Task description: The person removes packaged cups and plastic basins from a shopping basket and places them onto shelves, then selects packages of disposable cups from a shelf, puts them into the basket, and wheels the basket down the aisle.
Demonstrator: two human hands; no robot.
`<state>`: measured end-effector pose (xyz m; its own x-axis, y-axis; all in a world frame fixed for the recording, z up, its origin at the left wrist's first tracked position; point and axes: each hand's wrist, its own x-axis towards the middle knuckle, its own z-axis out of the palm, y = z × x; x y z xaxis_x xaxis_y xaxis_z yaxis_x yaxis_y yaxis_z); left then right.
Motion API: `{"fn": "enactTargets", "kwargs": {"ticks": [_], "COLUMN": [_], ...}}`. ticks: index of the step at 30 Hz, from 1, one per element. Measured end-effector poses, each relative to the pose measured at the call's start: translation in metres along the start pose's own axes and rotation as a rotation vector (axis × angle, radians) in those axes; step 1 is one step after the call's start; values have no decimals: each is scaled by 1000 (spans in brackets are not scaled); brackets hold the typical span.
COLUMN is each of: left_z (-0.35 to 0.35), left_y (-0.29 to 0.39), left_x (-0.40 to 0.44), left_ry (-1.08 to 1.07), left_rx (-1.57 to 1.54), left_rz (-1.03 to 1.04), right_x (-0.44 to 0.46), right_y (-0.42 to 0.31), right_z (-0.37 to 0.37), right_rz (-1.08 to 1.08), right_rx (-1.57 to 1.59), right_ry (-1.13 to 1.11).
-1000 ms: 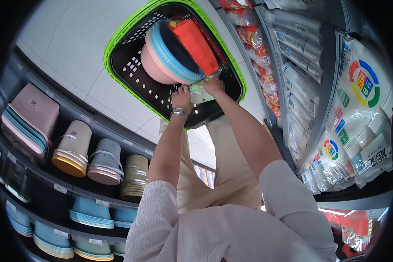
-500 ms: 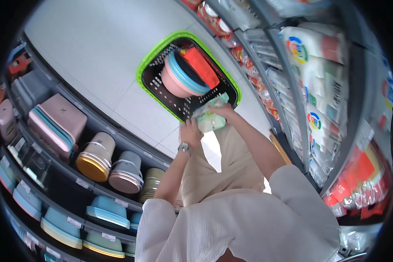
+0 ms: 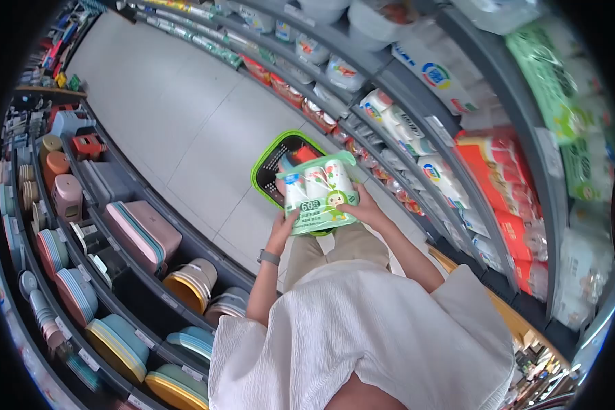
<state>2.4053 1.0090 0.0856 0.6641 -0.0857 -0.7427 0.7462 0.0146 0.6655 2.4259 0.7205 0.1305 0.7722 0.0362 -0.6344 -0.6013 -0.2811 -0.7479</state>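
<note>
A green and clear plastic package with white rolls or cups inside is held up in front of my body. My left hand grips its lower left corner, with a watch on that wrist. On the package's right side, my right hand is closed around the edge. Behind and below it stands the black basket with a lime green rim. A red item shows inside the basket; the package hides most of the other contents.
Shelves on the left hold a pink bin, a bucket with a yellow base and stacked basins. Shelves on the right carry red packages and green packs. Pale floor tiles run between them.
Both hands have lifted the green package from the basket toward my body, and its printed face now shows. The view has tilted up along the aisle, showing more shelves.
</note>
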Motion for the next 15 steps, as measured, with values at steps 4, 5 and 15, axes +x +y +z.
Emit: {"fn": "enactTargets", "kwargs": {"ticks": [4,5,15], "left_z": [12,13,25], "left_y": [102,119,201], "left_x": [-44,-52,-112], "left_ry": [-213,-204,-153], "left_rx": [-278,-201,54], "left_rz": [83,149,596], "right_x": [-76,-86,-134], "right_y": [-83,-87,-113], "right_z": [-16,-18,6], "right_rz": [-247,-258,-371], "right_rx": [27,30,381], "right_ry": [73,94,356]}}
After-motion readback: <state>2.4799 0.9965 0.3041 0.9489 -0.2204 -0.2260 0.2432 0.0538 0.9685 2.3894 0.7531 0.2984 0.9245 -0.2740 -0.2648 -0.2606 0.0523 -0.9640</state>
